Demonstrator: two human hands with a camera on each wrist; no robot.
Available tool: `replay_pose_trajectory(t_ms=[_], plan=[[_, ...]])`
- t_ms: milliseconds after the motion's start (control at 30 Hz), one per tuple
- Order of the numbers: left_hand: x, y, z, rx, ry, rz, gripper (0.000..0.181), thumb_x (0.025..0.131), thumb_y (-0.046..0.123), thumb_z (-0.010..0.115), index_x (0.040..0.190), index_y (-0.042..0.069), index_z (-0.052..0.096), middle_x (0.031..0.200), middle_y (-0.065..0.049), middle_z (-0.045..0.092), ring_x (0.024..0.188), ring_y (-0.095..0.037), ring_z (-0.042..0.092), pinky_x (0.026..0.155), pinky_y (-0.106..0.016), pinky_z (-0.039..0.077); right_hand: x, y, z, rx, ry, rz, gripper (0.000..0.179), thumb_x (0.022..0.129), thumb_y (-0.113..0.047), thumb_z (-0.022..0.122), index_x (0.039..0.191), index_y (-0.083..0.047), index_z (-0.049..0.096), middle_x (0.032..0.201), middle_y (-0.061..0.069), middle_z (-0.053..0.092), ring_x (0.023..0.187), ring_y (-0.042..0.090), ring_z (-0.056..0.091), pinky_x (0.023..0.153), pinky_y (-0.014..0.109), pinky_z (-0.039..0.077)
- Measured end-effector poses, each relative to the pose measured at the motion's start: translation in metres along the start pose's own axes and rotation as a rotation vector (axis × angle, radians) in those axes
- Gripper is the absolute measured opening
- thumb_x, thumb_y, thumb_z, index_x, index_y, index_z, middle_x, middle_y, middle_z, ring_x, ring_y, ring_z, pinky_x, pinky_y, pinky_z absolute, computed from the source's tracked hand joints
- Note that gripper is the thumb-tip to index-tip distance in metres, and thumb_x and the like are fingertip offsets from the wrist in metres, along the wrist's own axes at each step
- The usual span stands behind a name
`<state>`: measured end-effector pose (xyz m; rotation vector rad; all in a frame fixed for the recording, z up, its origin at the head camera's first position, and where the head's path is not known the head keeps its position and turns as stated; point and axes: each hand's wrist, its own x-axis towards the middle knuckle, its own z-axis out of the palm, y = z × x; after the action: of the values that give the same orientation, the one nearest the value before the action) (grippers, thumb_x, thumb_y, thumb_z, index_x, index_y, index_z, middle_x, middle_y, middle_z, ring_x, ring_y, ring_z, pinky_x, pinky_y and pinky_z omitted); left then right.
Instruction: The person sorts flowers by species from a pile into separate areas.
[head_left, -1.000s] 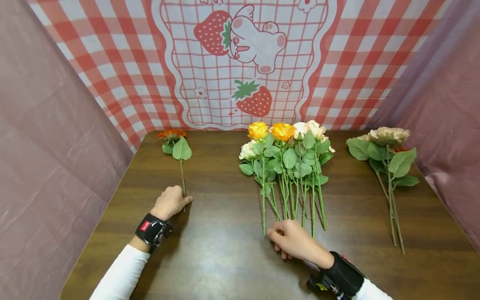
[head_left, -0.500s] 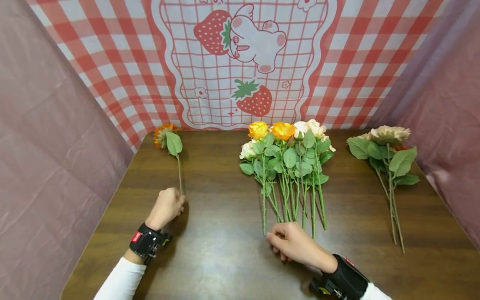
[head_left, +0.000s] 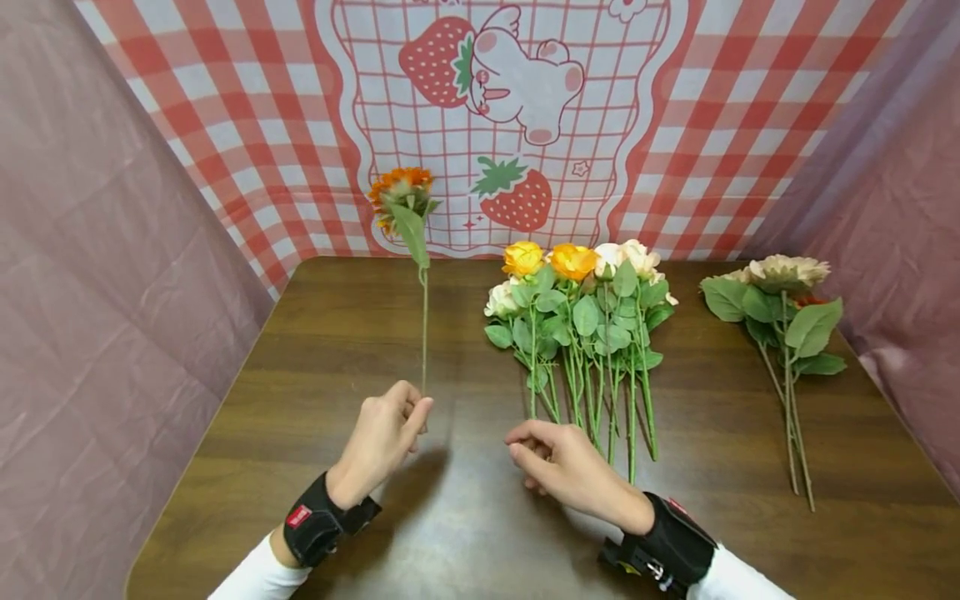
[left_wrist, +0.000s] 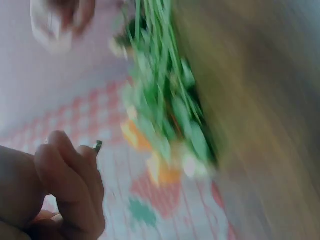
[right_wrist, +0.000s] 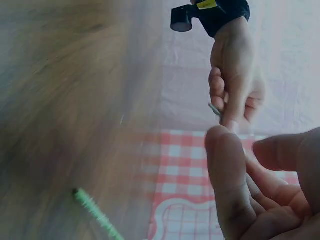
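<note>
My left hand (head_left: 378, 442) pinches the lower stem of an orange many-petalled flower (head_left: 403, 192) between thumb and fingers. That flower stands upright above the table, its green leaf hanging below the bloom. In the left wrist view the cut end of its stem (left_wrist: 98, 146) pokes out past the fingers. My right hand (head_left: 573, 467), fingers loosely bent and holding nothing, hovers by the stem ends of a bunch of yellow, orange and cream flowers (head_left: 585, 317). The right wrist view has the thumb and index finger apart, with the left hand (right_wrist: 235, 80) beyond.
Several stems of the bunch lie side by side on the brown wooden table (head_left: 300, 375). At the right lie a few cream flowers (head_left: 787, 273) with large leaves and a bit of red. A red-checked cloth (head_left: 720, 125) hangs behind; pink curtains (head_left: 97, 292) flank both sides.
My left hand has lifted the orange flower off the back left of the table and carried it right, now upright. The right hand has shifted slightly left and up, its fingers parting a little.
</note>
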<state>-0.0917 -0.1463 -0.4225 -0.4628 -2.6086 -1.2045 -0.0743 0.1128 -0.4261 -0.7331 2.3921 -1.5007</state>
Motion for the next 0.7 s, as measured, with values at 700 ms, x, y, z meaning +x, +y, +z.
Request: replay_pose_trajectory(t_ms=[700], plan=[[-0.015, 0.056, 0.084, -0.178, -0.264, 0.467, 0.008, 0.09, 0.013, 0.058, 0.085, 0.009, 0.052, 0.065, 0.0, 0.065, 0.055, 0.008, 0.049, 0.048, -0.007, 0.044, -0.027, -0.033, -0.015, 0.066, 0.301, -0.14, 0.008, 0.084, 0.008, 0.058, 0.092, 0.008, 0.058, 0.073, 0.019, 0.062, 0.053, 0.022, 0.059, 0.043, 0.032, 0.052]])
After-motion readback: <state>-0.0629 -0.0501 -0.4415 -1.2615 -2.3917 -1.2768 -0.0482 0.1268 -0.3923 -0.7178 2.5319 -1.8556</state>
